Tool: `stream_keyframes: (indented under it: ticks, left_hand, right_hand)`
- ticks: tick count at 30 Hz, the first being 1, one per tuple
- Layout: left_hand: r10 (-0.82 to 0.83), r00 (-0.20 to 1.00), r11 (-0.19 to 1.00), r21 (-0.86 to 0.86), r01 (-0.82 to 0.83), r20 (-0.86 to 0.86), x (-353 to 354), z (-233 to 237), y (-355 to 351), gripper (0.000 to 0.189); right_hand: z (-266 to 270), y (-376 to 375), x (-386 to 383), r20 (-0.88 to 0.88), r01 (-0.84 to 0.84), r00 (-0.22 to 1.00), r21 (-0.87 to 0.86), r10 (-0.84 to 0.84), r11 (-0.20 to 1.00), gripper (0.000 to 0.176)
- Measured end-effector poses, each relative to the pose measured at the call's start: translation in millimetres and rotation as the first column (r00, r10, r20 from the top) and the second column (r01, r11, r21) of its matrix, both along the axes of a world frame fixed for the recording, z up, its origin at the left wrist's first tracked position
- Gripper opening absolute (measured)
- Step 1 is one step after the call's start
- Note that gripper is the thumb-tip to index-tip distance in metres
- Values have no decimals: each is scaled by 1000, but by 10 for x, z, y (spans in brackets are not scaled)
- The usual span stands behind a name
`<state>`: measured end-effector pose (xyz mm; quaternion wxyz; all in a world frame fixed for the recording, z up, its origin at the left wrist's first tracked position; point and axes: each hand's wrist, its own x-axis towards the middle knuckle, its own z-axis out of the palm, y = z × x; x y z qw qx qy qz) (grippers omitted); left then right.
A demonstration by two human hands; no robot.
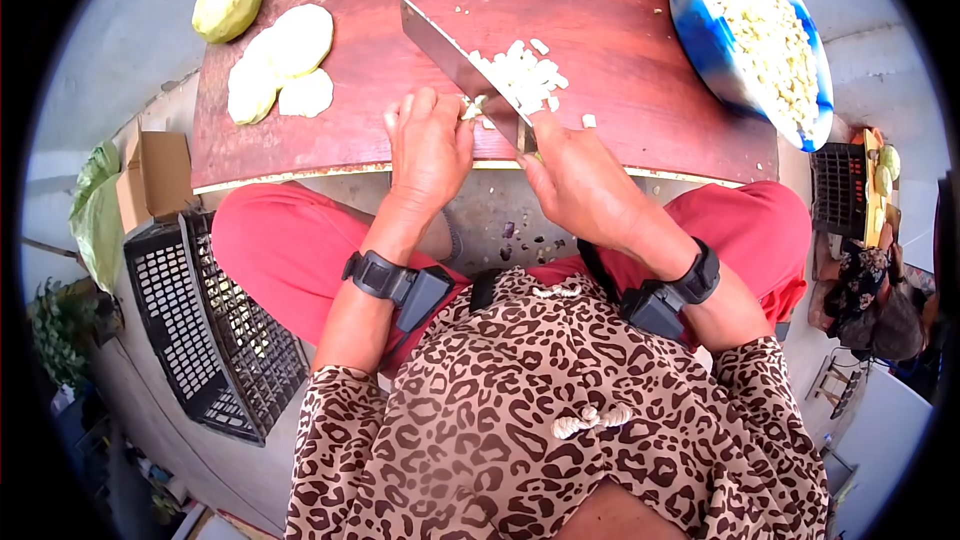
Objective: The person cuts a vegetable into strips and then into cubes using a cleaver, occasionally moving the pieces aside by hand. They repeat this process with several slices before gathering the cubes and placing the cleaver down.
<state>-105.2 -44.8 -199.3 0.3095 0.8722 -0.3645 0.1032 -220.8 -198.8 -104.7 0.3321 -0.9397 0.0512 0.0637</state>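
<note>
From where I'm standing, the person is sitting at a red table (620,60), and the work looks to be at the dicing step. The right hand (590,180) is closing firmly around the handle of a broad knife (458,69), whose blade is slanting away toward the far left. The left hand (432,145) is curling, its fingers bunched together, just beside the blade near the table's front edge. A few pale bits (470,110) are showing by its fingertips; whether the fingers are pinning one, I can't tell, since the blade and hand are hiding that spot.

To my eye, the next cut is calling for tucked fingertips, a steady piece and the blade coming straight down.

The diced pile (522,72) is lying just beyond the blade, on its right side, ahead of both hands and apart from them. Peeled slices (295,45) are overlapping farther off, to the left of the left hand. A peeled gourd (228,2) is resting behind them, and a blue basin (705,55) heaped with cubes (765,35) is standing well to the right.
</note>
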Motion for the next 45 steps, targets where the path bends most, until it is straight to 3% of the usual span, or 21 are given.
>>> stream_keyframes:
  ticks: [9,13,18,24,28,29,32,34,35,38,39,43,45]
  left_hand:
    - [2,1000,1000,-13,-2,13,16,-5,-10,15]
    - [4,998,1000,12,-3,-57,29,-14,-7,18]
    - [22,1000,999,-50,-23,-21,48,-33,-9,13]
    - [23,1000,998,-58,-23,-4,118,-68,-93,8]
    - [37,999,989,-142,-36,6,165,27,-125,15]
    - [61,998,980,-191,-62,-12,158,66,-142,17]
    - [55,993,950,-300,-84,-104,129,179,-202,29]
    - [31,985,925,-369,-94,-172,72,252,-279,35]
    - [42,991,943,-322,-81,-127,81,230,-302,40]
    - [47,975,912,-390,-131,-217,141,204,-347,36]
    - [108,986,915,-375,-147,-123,223,167,-349,33]
    - [174,946,877,-395,-275,-273,326,130,-283,28]
    - [-78,780,716,-580,-390,-621,292,241,-320,28]
  right_hand:
    - [-118,2,11,-41,-40,998,-9,39,999,20]
    - [-150,29,52,-13,-77,997,-42,77,996,17]
    - [-204,96,123,-48,-20,999,-75,16,997,18]
    - [-253,-66,115,7,98,995,98,-99,990,27]
    - [-107,-139,93,70,175,977,257,-199,950,36]
    - [-304,-195,87,171,158,961,305,-218,939,39]
    - [-228,-183,83,59,211,962,463,-267,861,39]
    - [-287,-181,88,86,175,966,470,-242,865,39]
    - [-307,-182,85,99,157,968,473,-229,867,39]
    - [-300,-205,74,67,176,969,487,-237,856,38]
    - [-282,-209,71,47,191,964,553,-260,811,35]
    - [-131,-224,67,-2,209,953,728,-304,653,26]
    - [-89,-226,70,-11,188,956,788,-292,586,23]
